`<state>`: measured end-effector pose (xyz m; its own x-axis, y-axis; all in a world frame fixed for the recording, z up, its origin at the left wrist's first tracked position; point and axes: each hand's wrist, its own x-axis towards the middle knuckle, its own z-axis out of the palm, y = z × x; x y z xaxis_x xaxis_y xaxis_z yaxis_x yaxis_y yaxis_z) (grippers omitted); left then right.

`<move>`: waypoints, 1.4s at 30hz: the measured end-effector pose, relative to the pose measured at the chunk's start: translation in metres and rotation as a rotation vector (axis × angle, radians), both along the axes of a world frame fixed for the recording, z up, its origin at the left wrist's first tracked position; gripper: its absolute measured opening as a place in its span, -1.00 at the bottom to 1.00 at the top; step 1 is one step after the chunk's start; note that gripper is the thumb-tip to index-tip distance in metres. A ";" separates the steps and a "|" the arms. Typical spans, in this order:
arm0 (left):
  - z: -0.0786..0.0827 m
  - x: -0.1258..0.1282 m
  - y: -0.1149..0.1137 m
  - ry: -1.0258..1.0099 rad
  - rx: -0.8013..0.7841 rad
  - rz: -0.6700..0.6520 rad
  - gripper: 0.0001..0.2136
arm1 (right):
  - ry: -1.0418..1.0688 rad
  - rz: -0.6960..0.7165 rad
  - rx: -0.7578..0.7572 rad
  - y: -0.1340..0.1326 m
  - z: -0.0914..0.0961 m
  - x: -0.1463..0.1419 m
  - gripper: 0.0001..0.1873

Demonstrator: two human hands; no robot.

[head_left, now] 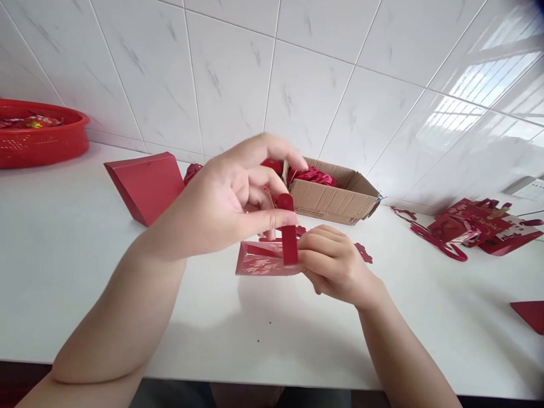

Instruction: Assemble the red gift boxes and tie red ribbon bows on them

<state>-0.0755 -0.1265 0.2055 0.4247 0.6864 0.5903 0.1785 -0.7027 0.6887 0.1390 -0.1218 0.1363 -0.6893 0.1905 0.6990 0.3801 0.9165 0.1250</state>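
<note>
A small red paper box (261,259) with a pale printed pattern sits just above the white table, in front of me. My right hand (335,263) is closed on its right side. My left hand (238,195) is above it and pinches the box's upright red strip handle (289,238) between thumb and fingers, near the strip's top end.
An open cardboard carton (340,198) of red pieces stands behind the hands by the tiled wall. A larger red folded box (147,184) lies at the left. A red plastic basket (38,136) sits far left. Several flat red boxes (471,226) lie at right, and a red piece (531,314) sits near the right edge.
</note>
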 end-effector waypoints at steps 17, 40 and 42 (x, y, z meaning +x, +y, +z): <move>-0.004 0.003 0.020 0.437 -0.165 -0.247 -0.81 | 0.115 0.051 0.110 -0.001 0.006 0.007 -0.77; -0.007 0.015 0.011 0.222 -0.253 -0.052 -0.80 | 0.260 0.167 -0.049 0.007 0.009 0.009 -0.80; -0.007 0.015 0.011 0.227 -0.260 -0.060 -0.81 | 0.266 0.164 -0.050 0.007 0.009 0.009 -0.83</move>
